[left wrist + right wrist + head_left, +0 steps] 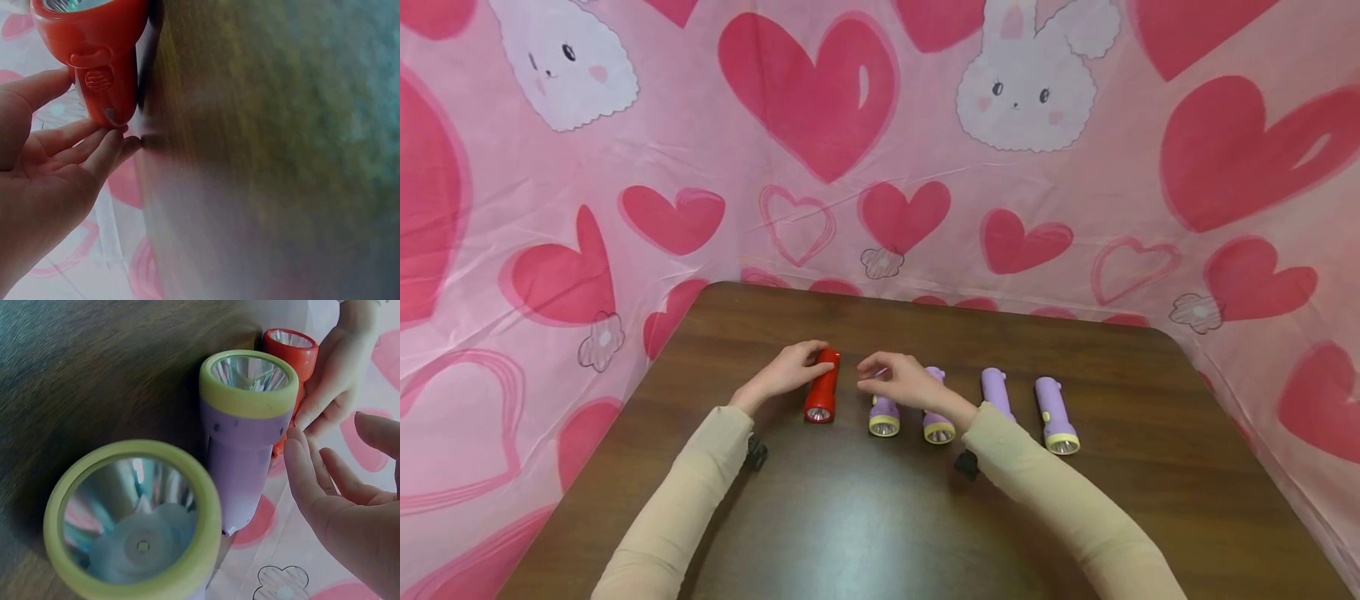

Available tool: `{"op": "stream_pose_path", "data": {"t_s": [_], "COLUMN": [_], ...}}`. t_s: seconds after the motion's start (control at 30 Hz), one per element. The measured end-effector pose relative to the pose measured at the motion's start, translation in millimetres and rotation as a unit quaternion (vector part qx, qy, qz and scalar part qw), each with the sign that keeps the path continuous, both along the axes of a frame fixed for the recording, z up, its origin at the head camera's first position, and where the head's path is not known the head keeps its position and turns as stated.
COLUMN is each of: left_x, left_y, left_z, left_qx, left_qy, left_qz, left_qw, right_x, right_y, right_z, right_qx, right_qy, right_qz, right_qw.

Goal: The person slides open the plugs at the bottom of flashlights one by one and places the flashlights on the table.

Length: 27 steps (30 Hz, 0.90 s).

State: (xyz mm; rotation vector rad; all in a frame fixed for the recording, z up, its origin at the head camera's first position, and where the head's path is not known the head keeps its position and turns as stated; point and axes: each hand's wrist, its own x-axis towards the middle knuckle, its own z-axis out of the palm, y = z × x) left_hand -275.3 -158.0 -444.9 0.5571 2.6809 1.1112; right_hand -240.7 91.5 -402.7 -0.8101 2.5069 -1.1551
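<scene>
**Left hand grips red flashlight**

On my feed, my thumb presses its side, fingertips at its tail; it lies left of centre, lens facing the near edge of the desk. My right hand holds nothing, fingers loosely bent, near the leftmost of four purple flashlights rowed toward the right edge. Heart-printed cloth hangs behind the far edge.

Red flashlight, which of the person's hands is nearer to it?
Left. The left hand has its thumb and fingers on the red flashlight; the right hand is apart from it, to its right, near a purple-and-yellow flashlight.
</scene>
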Motion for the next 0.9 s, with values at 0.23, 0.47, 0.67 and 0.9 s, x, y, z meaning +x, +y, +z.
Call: {"op": "stream_pose_path", "data": {"t_s": [0.23, 0.47, 0.67, 0.9], "left_x": [0.8, 0.9, 1.5, -0.1], "left_y": [-2, -4, -3, -4], "left_z": [-1.8, -4.0, -3.2, -2.7], "left_qx": [0.002, 0.005, 0.008, 0.014], "left_qy": [-0.006, -0.004, -0.004, -0.001], "left_qz": [0.001, 0.0, 0.001, -0.003], "left_qw": [1.0, 1.0, 1.0, 0.9999], "right_x": [2.4, 3.2, 2.4, 4.2], "right_y": [-10, -18, -22, -34], "right_z": [-0.2, -0.7, -1.9, -2.2], "right_qx": [0.027, 0.037, 0.041, 0.038], "right_qy": [-0.007, -0.013, -0.018, -0.013], "right_qz": [0.001, 0.004, 0.001, -0.016], "right_qw": [1.0, 0.999, 0.999, 0.999]}}
